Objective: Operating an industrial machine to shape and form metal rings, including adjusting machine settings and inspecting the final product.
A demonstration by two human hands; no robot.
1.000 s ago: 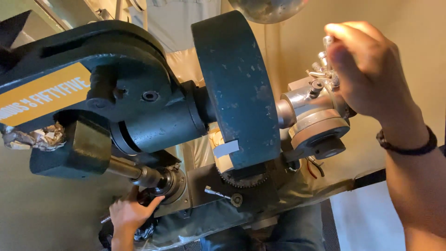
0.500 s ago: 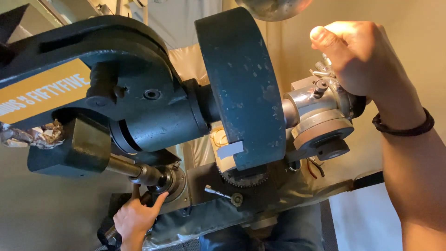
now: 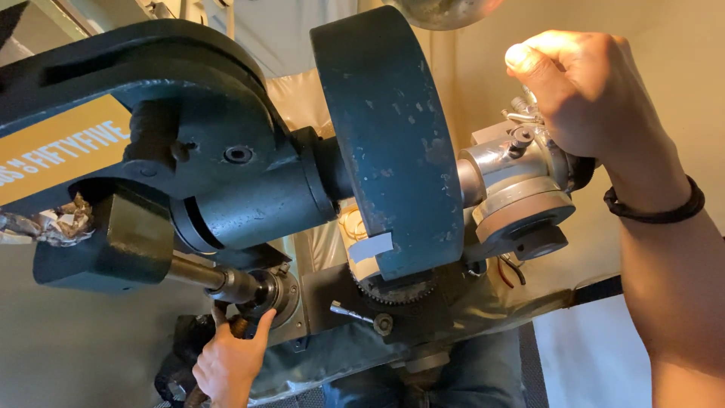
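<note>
1. Dark teal cast-metal machine (image 3: 249, 174) fills the middle of the view, its heavy arm running from the left edge to a broad, chipped teal wheel guard (image 3: 389, 143) at centre.
2. Silver cylindrical metal head (image 3: 521, 193) juts out just right of that guard; the right hand (image 3: 589, 98) is closed over its top end, fingers curled round small metal fittings there — what exactly they pinch is hidden by the knuckles. A thin black band (image 3: 655, 211) circles that wrist.
3. Steel spindle with a round chuck-like end (image 3: 253, 287) sticks out below the arm, lower left. The left hand (image 3: 226, 359) reaches up to it, one finger raised and touching the round end, the other fingers bent around a dark ribbed part beneath; whether it truly grips that part cannot be told.
4. An orange-yellow rectangular label with pale lettering (image 3: 60, 147) sits on the arm at the far left, cut off by the frame edge.
5. A small white tape patch (image 3: 370, 248) is stuck at the lower edge of the guard, above a toothed grey gear ring (image 3: 393, 291).
6. Crumpled silver foil (image 3: 53, 223) shows at the left edge — partly out of frame.
7. Red and pale wires (image 3: 510, 270) hang under the silver head, their ends lost in shadow.
</note>
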